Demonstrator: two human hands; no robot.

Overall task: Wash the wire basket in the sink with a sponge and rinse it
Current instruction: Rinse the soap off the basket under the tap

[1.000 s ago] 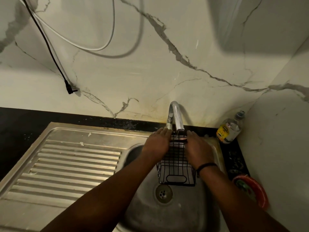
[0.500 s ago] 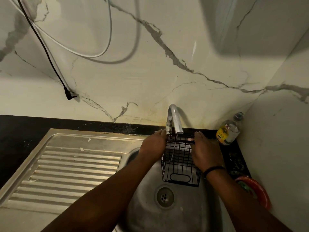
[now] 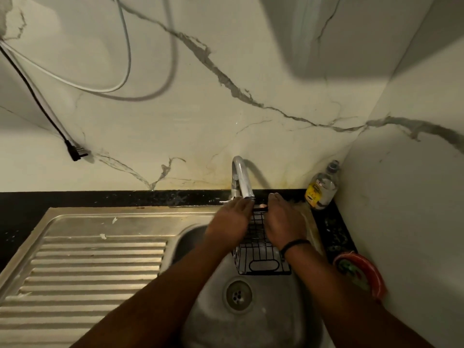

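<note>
A small black wire basket (image 3: 262, 259) hangs over the steel sink bowl (image 3: 276, 320), tilted with its far end under the spout of the chrome tap (image 3: 241, 177). My left hand (image 3: 229, 222) grips its left side and my right hand (image 3: 283, 222) grips its right side, both near the far end. A black band circles my right wrist. I cannot see a sponge. I cannot tell whether water is running.
The drain (image 3: 237, 295) lies just below the basket. A ribbed steel draining board (image 3: 95, 259) stretches to the left. A clear bottle with a yellow label (image 3: 322, 188) stands in the back right corner, a red-rimmed object (image 3: 359, 275) lies at the right. Cables hang on the marble wall.
Both hands have drawn closer together on the basket and moved it slightly toward the tap. The view has shifted a little downward.
</note>
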